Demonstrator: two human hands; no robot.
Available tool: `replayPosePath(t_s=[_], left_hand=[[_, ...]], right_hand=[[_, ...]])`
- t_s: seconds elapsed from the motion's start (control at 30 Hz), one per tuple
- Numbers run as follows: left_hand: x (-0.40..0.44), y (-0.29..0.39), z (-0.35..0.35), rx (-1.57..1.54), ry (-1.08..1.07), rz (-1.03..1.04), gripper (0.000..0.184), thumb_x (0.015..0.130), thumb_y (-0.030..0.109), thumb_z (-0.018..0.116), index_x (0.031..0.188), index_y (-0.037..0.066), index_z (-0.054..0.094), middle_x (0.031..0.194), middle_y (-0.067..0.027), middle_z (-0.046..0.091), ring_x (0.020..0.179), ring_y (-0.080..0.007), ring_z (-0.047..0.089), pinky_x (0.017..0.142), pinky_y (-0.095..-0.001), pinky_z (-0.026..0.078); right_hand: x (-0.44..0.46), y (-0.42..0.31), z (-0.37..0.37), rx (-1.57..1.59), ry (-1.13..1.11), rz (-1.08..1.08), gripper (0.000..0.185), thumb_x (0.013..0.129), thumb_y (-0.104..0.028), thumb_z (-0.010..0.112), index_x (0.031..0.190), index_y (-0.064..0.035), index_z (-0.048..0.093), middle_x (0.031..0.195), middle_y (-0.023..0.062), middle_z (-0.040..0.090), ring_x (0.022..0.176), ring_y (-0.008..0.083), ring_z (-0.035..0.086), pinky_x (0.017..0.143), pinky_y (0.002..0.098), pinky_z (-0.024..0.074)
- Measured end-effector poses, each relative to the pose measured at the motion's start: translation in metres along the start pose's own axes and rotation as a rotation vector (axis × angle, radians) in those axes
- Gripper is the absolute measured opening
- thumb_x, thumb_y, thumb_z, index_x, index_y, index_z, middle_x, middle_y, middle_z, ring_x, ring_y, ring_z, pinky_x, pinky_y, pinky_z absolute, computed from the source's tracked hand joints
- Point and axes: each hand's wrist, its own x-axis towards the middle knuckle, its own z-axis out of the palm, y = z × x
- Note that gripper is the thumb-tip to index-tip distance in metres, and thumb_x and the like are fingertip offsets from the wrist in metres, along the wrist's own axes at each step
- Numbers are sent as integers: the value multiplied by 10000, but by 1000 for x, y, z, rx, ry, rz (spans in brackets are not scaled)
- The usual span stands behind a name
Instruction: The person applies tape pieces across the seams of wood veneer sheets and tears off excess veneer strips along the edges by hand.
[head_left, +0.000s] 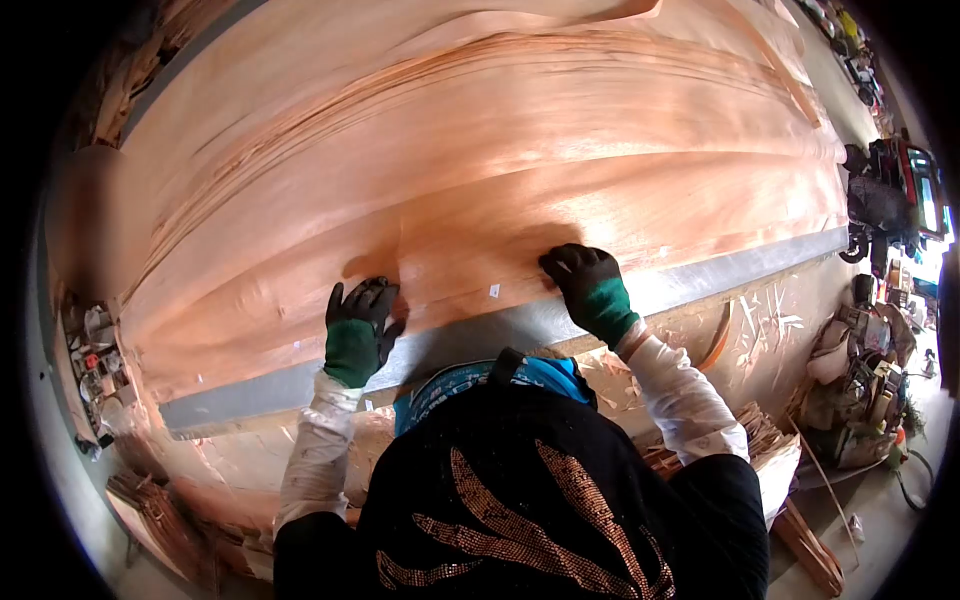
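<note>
A wide, orange-brown wood veneer sheet (480,215) lies over the table, wavy, with layered folds toward its far side. My left hand (362,325), in a green and black glove, rests at the sheet's near edge with its fingers apart. Further right, my right hand (588,287), gloved the same way, touches the sheet near that edge with its fingers curled together; anything under the fingertips is hidden. Between the hands a small white label (494,291) sits on the veneer. The table's grey edge (480,333) runs just below both hands.
Wood scraps (155,520) are piled at the lower left, and more broken strips (760,440) lie at the lower right. Bags and clutter (865,350) stand along the right side. A shelf with small items (100,365) is at the left.
</note>
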Motion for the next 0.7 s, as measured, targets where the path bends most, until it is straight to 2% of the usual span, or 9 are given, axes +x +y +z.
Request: replayPosePath(t_s=[0.13,0.27,0.3,0.4,0.47,0.57,0.63,0.67,0.7], left_hand=[[27,-15,-31,-81,-39,57,394,805,279,723,1155,113,652,1129,-96,663,1084,-287,605,1007,-485,373],[126,-42,-53,-95,217,144,337,816,220,726,1128,112,663,1102,-107,674,1023,-294,625,932,-416,444],[157,-44,-58,-75,200,136,319,832,196,708,1133,103,660,1111,-117,672,1019,-301,626,899,-399,467],[249,-45,-51,-154,270,185,346,837,253,680,1111,46,644,1065,-184,669,968,-372,627,853,-440,496],[308,-45,-32,-133,314,218,401,842,277,674,1167,51,616,1110,-199,651,1001,-380,619,877,-442,496],[387,-43,5,-87,335,224,591,856,361,644,1340,55,498,1326,-225,532,1219,-374,511,1024,-429,420],[423,-28,2,-91,385,184,710,819,420,672,1387,57,450,1366,-230,496,1258,-376,478,1053,-410,395],[443,-31,12,71,386,109,775,793,432,697,1409,54,418,1380,-236,479,1268,-382,466,1057,-407,390],[452,-35,11,132,301,116,649,765,417,715,1256,43,514,1267,-227,544,1176,-384,518,998,-420,424]], right_hand=[[-4,1,-9,96,-6,11,339,743,-85,570,1064,-107,678,1088,122,635,1028,309,601,832,434,492],[15,1,-25,198,132,109,348,709,-32,555,1024,-91,693,1064,133,645,979,317,620,812,430,521],[21,0,-30,272,134,154,360,707,-22,550,1028,-93,696,1044,130,650,973,317,622,813,432,522],[31,-6,-39,329,81,147,361,723,-37,550,1047,-105,696,1097,112,656,984,308,622,831,429,512],[27,-6,-28,417,68,147,342,748,-64,554,1059,-113,690,1114,104,658,996,307,617,843,435,497],[23,-13,-29,490,-13,203,309,785,-91,553,1061,-129,687,1105,91,664,1005,307,611,846,443,485],[14,-18,-19,556,-16,224,293,793,-95,559,1052,-130,691,1102,90,665,1008,304,612,850,440,486],[12,-16,-16,593,-15,227,286,793,-95,563,1046,-127,692,1100,91,665,1009,303,613,854,436,488],[14,-16,-20,608,-18,244,269,795,-86,566,1035,-114,685,1089,94,668,1000,304,614,850,425,494]])
